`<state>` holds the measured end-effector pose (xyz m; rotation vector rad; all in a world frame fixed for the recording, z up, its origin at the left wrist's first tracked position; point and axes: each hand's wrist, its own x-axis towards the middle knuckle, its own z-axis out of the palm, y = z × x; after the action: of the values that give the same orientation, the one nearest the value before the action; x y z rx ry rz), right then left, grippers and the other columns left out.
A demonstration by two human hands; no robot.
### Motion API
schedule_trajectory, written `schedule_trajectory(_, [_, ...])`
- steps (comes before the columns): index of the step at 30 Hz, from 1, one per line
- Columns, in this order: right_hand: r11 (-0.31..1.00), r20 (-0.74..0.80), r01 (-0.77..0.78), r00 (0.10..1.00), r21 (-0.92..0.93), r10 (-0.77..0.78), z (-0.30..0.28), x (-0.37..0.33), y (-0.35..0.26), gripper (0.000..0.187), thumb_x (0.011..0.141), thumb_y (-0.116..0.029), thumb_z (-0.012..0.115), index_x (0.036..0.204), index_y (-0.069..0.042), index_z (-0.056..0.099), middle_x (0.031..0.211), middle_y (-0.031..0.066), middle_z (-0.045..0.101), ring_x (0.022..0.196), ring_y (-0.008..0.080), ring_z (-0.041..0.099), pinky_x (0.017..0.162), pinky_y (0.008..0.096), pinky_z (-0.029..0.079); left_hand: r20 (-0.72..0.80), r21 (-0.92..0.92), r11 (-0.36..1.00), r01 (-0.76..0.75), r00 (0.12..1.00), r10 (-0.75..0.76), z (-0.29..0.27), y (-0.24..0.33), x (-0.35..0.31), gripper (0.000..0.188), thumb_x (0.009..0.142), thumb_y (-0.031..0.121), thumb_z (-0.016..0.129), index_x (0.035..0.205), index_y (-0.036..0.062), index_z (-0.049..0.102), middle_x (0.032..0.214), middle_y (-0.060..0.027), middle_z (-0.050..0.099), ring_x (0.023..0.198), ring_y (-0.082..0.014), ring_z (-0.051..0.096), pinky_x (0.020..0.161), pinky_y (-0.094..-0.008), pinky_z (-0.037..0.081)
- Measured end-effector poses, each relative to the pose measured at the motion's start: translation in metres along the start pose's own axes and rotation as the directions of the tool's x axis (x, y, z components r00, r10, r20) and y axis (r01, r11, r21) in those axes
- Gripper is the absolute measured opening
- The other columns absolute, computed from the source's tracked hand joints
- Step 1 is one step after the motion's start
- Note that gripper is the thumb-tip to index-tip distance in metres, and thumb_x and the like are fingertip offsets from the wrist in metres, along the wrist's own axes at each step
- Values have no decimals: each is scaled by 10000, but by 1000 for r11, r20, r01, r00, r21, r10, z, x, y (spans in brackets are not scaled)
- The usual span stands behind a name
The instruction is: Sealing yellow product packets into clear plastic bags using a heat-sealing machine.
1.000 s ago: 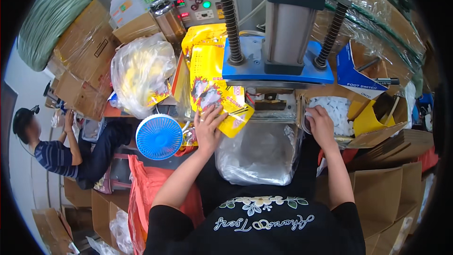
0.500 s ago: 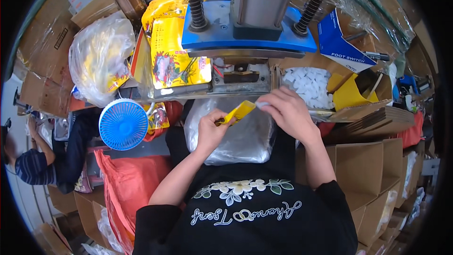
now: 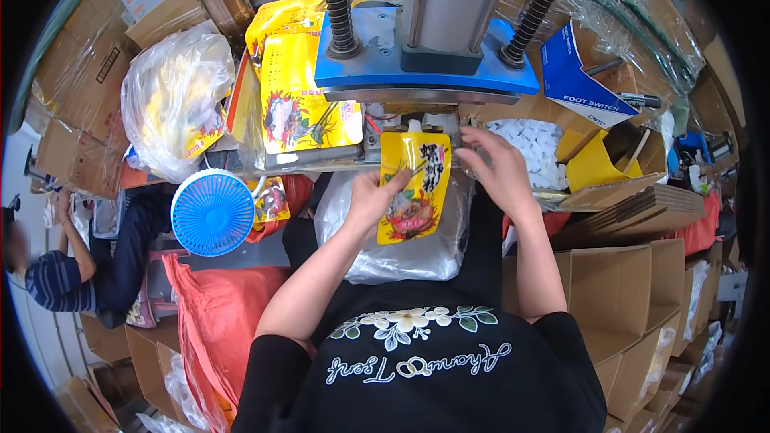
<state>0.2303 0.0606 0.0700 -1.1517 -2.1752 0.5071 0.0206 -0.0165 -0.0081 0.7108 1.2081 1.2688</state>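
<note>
My left hand [image 3: 374,199] is closed on a flat yellow food pouch [image 3: 415,215], thumb across its printed front. A small white spout [image 3: 414,125] sticks up from the pouch's top edge, at the metal lower jaw [image 3: 437,122] of a press. To the right of the pouch, my right hand [image 3: 501,172] has its fingers apart and nothing in them. Above both hands hangs the blue upper plate [image 3: 433,72] of the press, apart from the pouch. An open carton holds a heap of small white plastic pieces [image 3: 525,148] beside my right hand.
Yellow pouches [image 3: 309,96] lie stacked left of the press, next to a clear bag of pouches [image 3: 176,100]. A blue fan [image 3: 212,212] stands in front. Clear plastic [image 3: 385,265] covers my lap. Cardboard boxes [image 3: 609,289] stand at right; another person [image 3: 64,273] sits at far left.
The pouch has swung upright from its slanted hold and moved forward to the press. My right hand has let go of the white spout, which now sits at the pouch's top.
</note>
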Motion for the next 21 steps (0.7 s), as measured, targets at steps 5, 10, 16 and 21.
schedule_trajectory(5, [980,-167,-118,982,-160,91,-9,-3,48,246,902,-167,626,1109,-41,671,1014,129,692,797,293,664,711,361,513,-33,-340,931,129,988,-149,13,17,15,198,892,106,682,949,-83,682,887,-129,715,726,-142,675,632,-269,530])
schedule_trajectory(10, [912,-103,-24,994,-410,-20,10,6,62,262,823,-119,666,1077,-58,686,1015,114,668,889,303,601,770,382,492,-66,-281,958,52,995,-74,4,24,14,200,899,121,675,937,-75,678,848,-104,711,681,-147,672,593,-272,527])
schedule_trajectory(16, [862,-105,57,986,-504,-127,19,7,64,247,801,-112,668,1038,-44,679,988,83,638,955,293,542,805,412,407,77,979,65,-195,642,763,-67,44,17,459,783,291,754,1160,52,649,1433,-139,439,1345,-350,373,1086,-492,275])
schedule_trajectory(21, [872,-223,16,964,-490,-143,-3,-2,52,237,852,-151,648,1072,-65,665,951,84,619,928,267,527,799,393,353,36,961,141,-237,614,789,-94,22,-9,199,798,116,721,996,100,726,1122,-63,687,1221,-251,540,1140,-496,185])
